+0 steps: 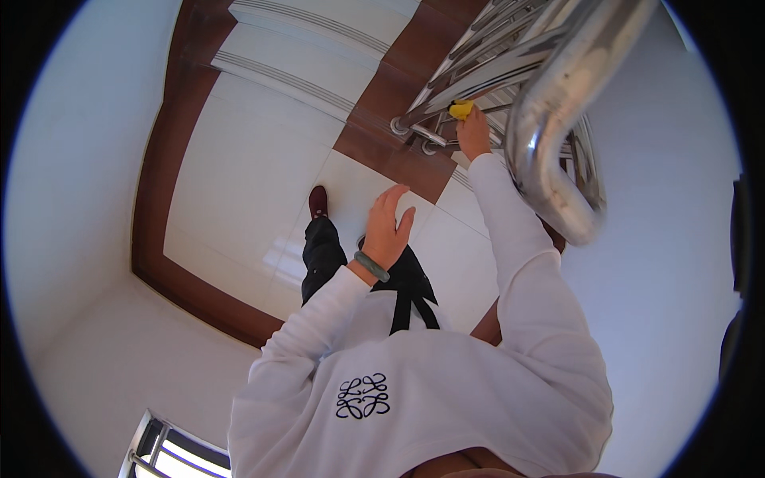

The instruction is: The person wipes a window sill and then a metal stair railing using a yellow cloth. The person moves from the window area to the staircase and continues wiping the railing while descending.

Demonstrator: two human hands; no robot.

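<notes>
My right hand (475,132) grips a small yellow cloth (461,110), with dark material showing at its far edge. It reaches past the thick handrail (547,119) to a post (472,77) of the polished stainless-steel stair railing. The cloth appears to be against that post, though contact cannot be made out for certain. In front of my body, above my legs, my left hand (388,224) holds nothing, its thumb apart from its fingers. A dark green bangle (372,266) circles that wrist.
White floor tiles (251,179) with a red-brown border (152,233) form the landing. White stair treads (287,45) with grooved edges lie ahead. Pale walls (77,179) stand on both sides. The bent handrail end juts close to my right arm. A barred window (179,451) is at lower left.
</notes>
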